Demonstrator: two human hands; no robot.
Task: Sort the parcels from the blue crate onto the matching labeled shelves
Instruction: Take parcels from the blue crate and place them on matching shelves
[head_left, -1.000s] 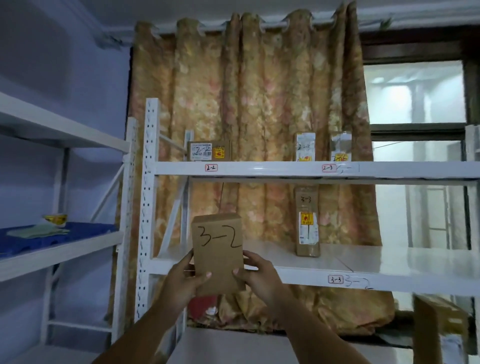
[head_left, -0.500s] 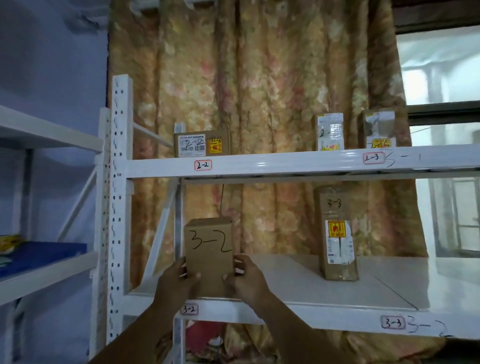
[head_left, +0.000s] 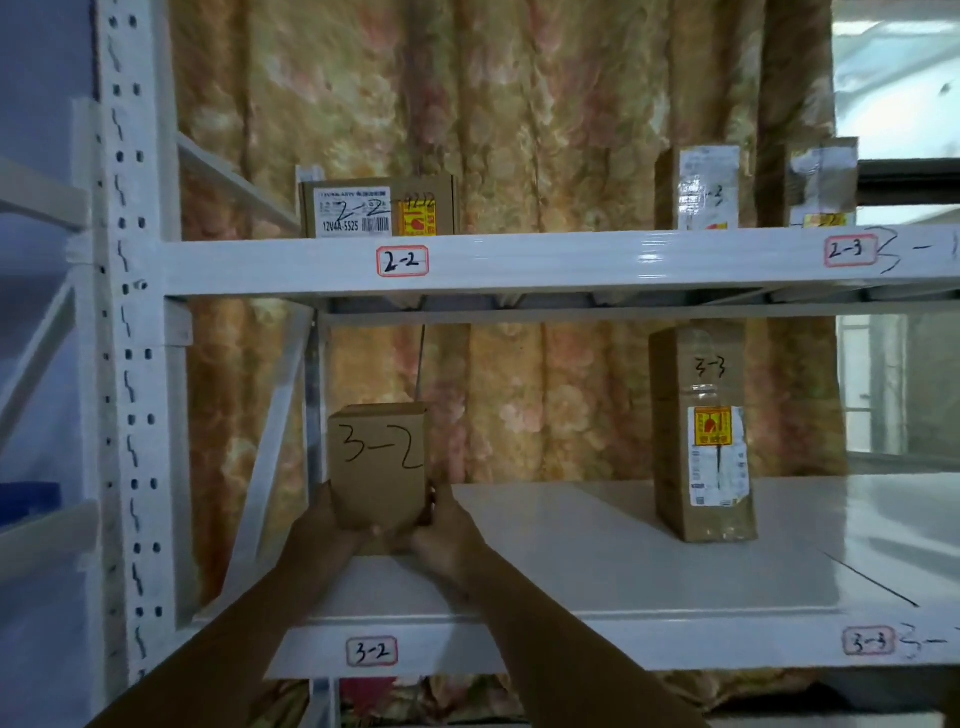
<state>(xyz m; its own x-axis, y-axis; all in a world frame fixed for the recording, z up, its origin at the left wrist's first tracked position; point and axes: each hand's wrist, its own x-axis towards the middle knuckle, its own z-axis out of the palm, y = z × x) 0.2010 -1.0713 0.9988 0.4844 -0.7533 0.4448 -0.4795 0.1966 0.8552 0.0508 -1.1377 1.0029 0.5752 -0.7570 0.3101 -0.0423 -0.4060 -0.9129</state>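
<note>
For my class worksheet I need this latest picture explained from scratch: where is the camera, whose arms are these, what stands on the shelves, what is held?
No machine here: a person wears a camera on the head, so you see their own arms reaching forward. The left hand and right hand grip a brown box marked 3-2 by its lower part, over the lower shelf, above the shelf tag 3-2. The hands hide its base, so whether it rests there yet cannot be told. Further right on that shelf a tall box marked 3-3 stands upright. On the upper shelf a box marked 2-2 sits above the tag 2-2. A flowered curtain hangs behind.
</note>
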